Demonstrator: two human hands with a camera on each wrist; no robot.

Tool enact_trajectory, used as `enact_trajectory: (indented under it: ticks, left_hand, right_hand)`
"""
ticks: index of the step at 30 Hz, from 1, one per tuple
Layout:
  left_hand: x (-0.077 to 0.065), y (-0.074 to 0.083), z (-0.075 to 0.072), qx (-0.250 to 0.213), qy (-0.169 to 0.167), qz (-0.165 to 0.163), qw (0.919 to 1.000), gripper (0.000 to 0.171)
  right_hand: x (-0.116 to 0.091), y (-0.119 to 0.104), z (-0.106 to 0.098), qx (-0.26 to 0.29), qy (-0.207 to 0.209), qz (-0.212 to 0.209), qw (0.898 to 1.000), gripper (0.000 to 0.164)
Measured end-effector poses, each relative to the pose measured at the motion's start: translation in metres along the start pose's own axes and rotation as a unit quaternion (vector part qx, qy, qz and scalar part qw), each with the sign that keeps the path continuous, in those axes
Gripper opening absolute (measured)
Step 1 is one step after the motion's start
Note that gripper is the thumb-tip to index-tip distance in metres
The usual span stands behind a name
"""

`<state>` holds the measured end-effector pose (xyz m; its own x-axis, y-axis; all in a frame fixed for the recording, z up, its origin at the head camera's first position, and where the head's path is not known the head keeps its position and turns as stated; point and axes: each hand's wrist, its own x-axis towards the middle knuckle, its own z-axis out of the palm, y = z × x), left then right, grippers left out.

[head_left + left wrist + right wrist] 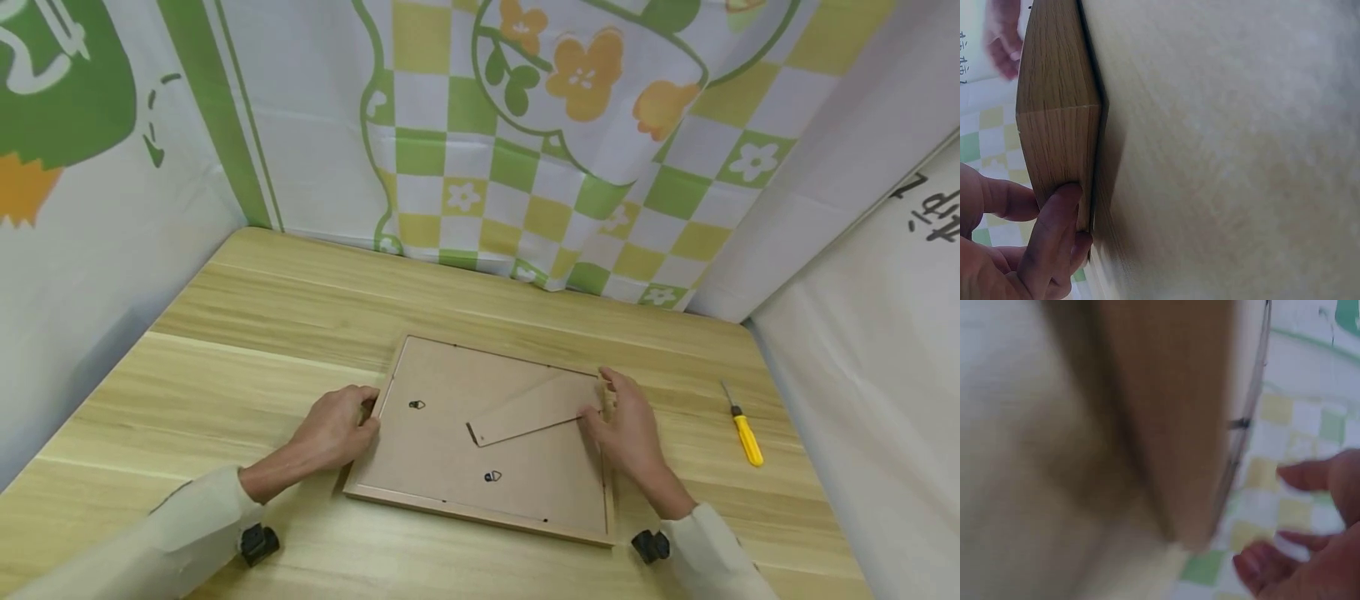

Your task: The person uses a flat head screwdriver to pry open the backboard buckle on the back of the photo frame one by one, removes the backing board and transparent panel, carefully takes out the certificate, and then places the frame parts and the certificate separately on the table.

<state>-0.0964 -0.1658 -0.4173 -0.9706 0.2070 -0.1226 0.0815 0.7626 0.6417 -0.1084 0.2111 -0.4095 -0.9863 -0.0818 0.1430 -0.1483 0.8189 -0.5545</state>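
Observation:
A wooden picture frame [420, 454] lies face down on the table, its brown backing board turned up. On that board are two metal hanging rings, one of them a D-ring [492, 477], and a stand flap [532, 408] lying flat. My left hand [333, 425] grips the frame's left side; in the left wrist view its fingers [1054, 231] lie against the wooden edge near a corner. My right hand [632, 429] is at the right side, near the flap's wide end. The right wrist view shows its fingers [1310, 475] spread and apart from the frame edge.
A yellow-handled screwdriver [748, 440] lies on the right part of the wooden table [247, 308]. A checked, flowered curtain [517, 167] hangs along the far edge, with white cloth on both sides.

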Motion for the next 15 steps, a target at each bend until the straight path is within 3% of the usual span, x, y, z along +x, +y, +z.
enact_trajectory:
  ticks: [3, 7, 11, 15]
  left_hand:
    - [0.000, 0.000, -0.001, 0.007, 0.004, 0.002, 1.0000, 0.039]
    - [-0.001, -0.001, -0.002, 0.008, 0.009, 0.005, 0.9999, 0.039]
    - [-0.001, -0.002, -0.001, 0.007, 0.004, 0.004, 1.0000, 0.039]
    - [-0.001, -0.003, 0.000, 0.009, 0.002, 0.006, 0.9999, 0.039]
  right_hand:
    - [0.003, -0.026, 0.002, -0.058, -0.033, -0.117, 0.991, 0.058]
    - [0.007, -0.054, 0.011, -0.116, -0.127, -0.239, 0.956, 0.059]
    - [0.013, -0.069, 0.026, -0.156, -0.192, -0.288, 0.925, 0.065]
    - [0.019, -0.075, 0.039, -0.173, -0.231, -0.299, 0.909, 0.067]
